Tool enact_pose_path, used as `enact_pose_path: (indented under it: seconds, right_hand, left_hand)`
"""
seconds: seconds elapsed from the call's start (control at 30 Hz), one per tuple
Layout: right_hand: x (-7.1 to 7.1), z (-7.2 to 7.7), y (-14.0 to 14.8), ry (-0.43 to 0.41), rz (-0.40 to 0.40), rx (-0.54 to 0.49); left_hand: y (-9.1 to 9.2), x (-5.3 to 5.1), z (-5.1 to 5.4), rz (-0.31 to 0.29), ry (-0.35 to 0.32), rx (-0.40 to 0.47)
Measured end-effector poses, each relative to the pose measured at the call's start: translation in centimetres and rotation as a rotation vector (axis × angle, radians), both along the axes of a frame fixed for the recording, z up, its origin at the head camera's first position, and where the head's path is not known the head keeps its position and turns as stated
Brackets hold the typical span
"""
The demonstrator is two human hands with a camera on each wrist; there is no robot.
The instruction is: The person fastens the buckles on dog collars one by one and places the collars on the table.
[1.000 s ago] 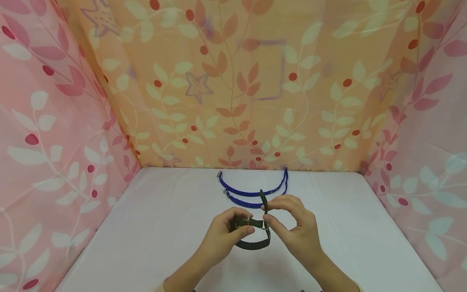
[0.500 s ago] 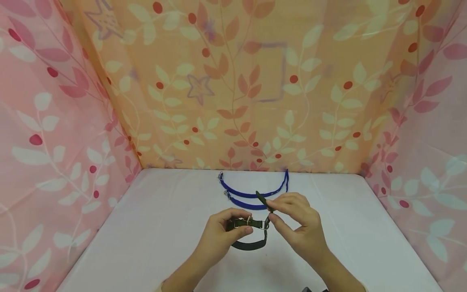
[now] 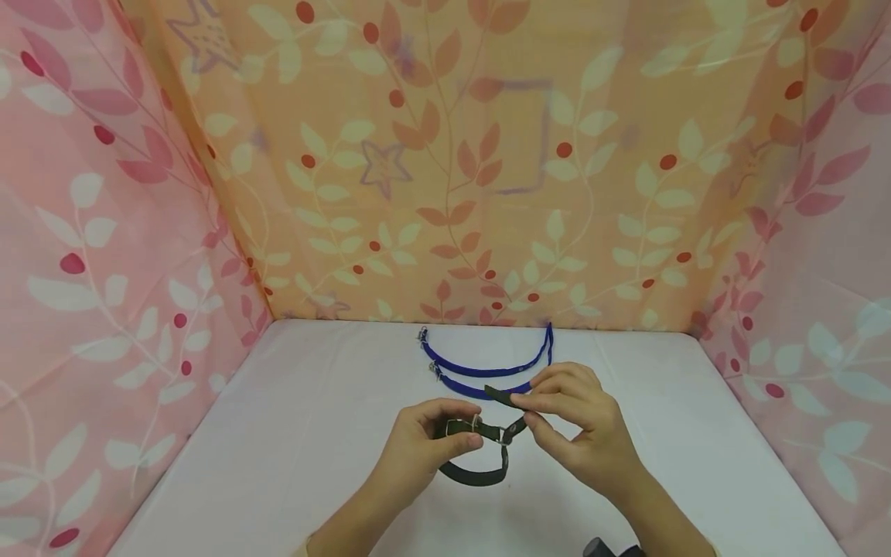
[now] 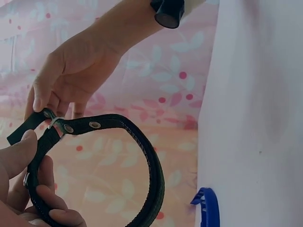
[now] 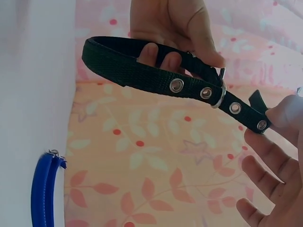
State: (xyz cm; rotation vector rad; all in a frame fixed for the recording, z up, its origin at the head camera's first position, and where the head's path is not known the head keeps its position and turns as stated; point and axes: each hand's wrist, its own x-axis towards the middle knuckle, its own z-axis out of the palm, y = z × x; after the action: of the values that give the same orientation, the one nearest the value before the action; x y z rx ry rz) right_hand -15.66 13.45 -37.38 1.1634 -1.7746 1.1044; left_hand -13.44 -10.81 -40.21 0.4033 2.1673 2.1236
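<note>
A dark green collar [image 3: 473, 474] with metal eyelets forms a loop in mid-air above the table. My left hand [image 3: 426, 445] grips its buckle side between thumb and fingers. The strap end, pinched by my right hand [image 3: 585, 425], passes through a metal ring and folds back toward the left. In the right wrist view, two eyelets of the collar [image 5: 128, 71] lie on the loop side of the ring and two on the side of my right hand [image 5: 279, 161]. The left wrist view shows the round loop [image 4: 154, 165] below my left hand's grip.
Two blue collars [image 3: 480, 372] with metal buckles lie curved, one in front of the other, at the back of the white table [image 3: 292, 433]. Patterned cloth walls [image 3: 445, 155] stand behind and at both sides. A dark object [image 3: 600, 548] shows at the bottom edge.
My right hand has moved to the right, drawing more strap away from the ring. The strap end has tipped from upright to pointing left. My left hand has shifted slightly left, still gripping.
</note>
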Motion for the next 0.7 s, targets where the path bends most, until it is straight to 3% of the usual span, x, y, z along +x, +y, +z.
enact_pose_path:
  seconds: [0.47, 0.7]
  right_hand:
    - [-0.17, -0.21, 0.12, 0.037, 0.042, 0.087]
    - [-0.19, -0.2, 0.1, 0.051, 0.073, 0.125]
  left_hand:
    - [0.12, 0.34, 0.37, -0.009, -0.023, 0.015]
    - [0.11, 0.37, 0.25, -0.005, -0.002, 0.006]
